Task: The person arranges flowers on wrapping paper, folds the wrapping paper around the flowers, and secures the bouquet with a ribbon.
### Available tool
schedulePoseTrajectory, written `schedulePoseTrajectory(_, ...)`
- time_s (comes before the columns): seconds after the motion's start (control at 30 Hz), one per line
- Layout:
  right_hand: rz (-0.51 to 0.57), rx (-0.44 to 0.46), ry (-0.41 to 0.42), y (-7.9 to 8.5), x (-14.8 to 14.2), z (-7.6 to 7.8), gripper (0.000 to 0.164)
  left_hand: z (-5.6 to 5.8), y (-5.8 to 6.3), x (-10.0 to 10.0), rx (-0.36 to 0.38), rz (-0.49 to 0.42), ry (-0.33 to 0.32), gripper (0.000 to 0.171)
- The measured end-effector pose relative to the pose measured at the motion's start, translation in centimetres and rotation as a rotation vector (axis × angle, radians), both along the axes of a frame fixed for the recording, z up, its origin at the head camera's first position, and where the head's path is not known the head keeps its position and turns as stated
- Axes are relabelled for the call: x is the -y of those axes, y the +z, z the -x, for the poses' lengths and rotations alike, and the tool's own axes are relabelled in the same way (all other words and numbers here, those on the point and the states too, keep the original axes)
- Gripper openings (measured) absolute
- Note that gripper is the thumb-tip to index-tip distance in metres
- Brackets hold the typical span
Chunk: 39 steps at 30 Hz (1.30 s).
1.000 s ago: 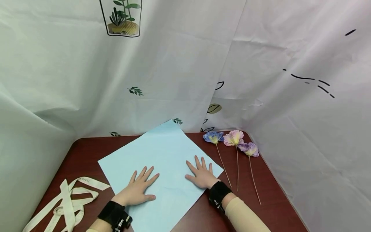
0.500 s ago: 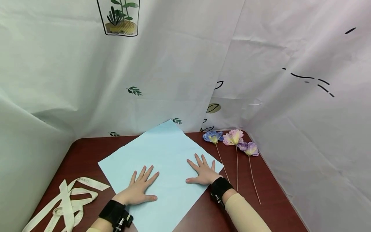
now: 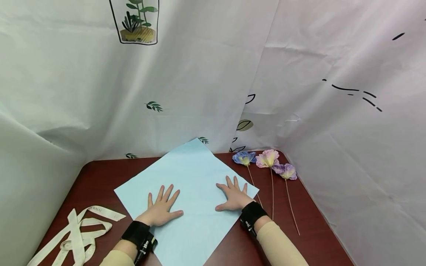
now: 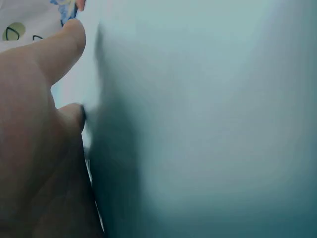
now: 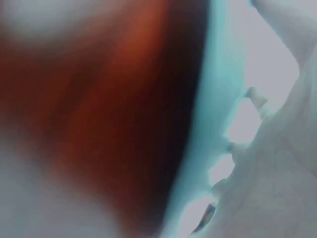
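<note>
A light blue square sheet of paper (image 3: pixel 193 170) lies on the dark red table, one corner pointing to the back. My left hand (image 3: pixel 159 210) rests on its left part with fingers spread. On the right part, near the right corner, my right hand (image 3: pixel 234 197) lies with its fingers apart. In the left wrist view the thumb side of the left hand (image 4: pixel 34 99) shows beside the pale sheet (image 4: pixel 213 99). The right wrist view is blurred, with the right hand (image 5: pixel 277 163) at the right and the sheet's edge (image 5: pixel 198 124) beside it.
A cream ribbon (image 3: pixel 78 234) lies in loose loops on the left of the table (image 3: pixel 100 177). Right of the sheet are three artificial flowers, blue (image 3: pixel 244 158), pink (image 3: pixel 267 159) and purple (image 3: pixel 287 171), with thin stems. A printed white cloth (image 3: pixel 186 74) hangs behind.
My left hand has shifted slightly up the sheet. My right hand has slid a little to the right and turned slightly. The sheet has shifted slightly to the right.
</note>
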State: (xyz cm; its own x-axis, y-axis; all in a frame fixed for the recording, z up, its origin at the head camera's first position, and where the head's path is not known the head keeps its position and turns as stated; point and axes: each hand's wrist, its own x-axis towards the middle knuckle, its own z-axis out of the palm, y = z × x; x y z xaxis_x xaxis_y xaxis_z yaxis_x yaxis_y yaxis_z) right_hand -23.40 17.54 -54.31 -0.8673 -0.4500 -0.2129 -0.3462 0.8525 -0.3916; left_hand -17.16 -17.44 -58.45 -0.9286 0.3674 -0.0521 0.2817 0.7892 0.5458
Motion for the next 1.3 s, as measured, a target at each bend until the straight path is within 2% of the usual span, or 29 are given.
schedulePoseTrajectory(0.1,0.005,-0.055,0.010,0.1,1.8,0.1,0.093,0.0,-0.2,-0.4,0.015,0.035,0.016,0.103)
schedulePoseTrajectory(0.17,-0.003,-0.077,0.027,0.2,3.0,0.1,0.091,0.0,0.3,-0.8,0.028,0.016,0.026,0.106)
schedulePoseTrajectory(0.3,-0.069,-0.040,0.034,0.0,4.2,-0.1,0.092,-0.1,1.5,-1.6,0.050,0.001,0.036,0.108)
schedulePoseTrajectory(0.4,-0.121,-0.015,0.017,-0.1,4.2,-0.1,0.094,0.1,1.4,-1.9,0.017,0.003,0.028,0.106)
schedulePoseTrajectory(0.53,-0.138,-0.007,0.018,-0.2,4.0,0.4,0.095,0.7,1.6,-2.1,-0.037,-0.008,0.033,0.100)
schedulePoseTrajectory(0.6,-0.139,-0.004,0.020,-0.3,4.0,0.7,0.096,1.1,1.7,-2.2,-0.037,-0.002,0.045,0.097)
schedulePoseTrajectory(0.83,-0.142,0.007,0.013,-0.8,4.1,1.6,0.096,2.2,0.8,-1.6,-0.004,0.018,0.063,0.095)
schedulePoseTrajectory(1.0,-0.087,-0.001,-0.007,-0.8,4.0,1.7,0.102,2.6,1.5,-1.6,0.049,0.037,0.059,0.092)
schedulePoseTrajectory(1.1,-0.050,-0.019,-0.044,-1.1,3.8,1.8,0.110,2.7,2.2,-1.6,0.086,0.064,0.059,0.092)
schedulePoseTrajectory(1.2,-0.011,-0.048,-0.144,-1.4,3.5,1.8,0.111,2.7,2.4,-1.5,0.107,0.070,0.056,0.092)
schedulePoseTrajectory(1.3,-0.005,-0.047,-0.248,-1.3,3.4,1.6,0.105,3.0,1.5,-1.1,0.089,0.064,0.056,0.094)
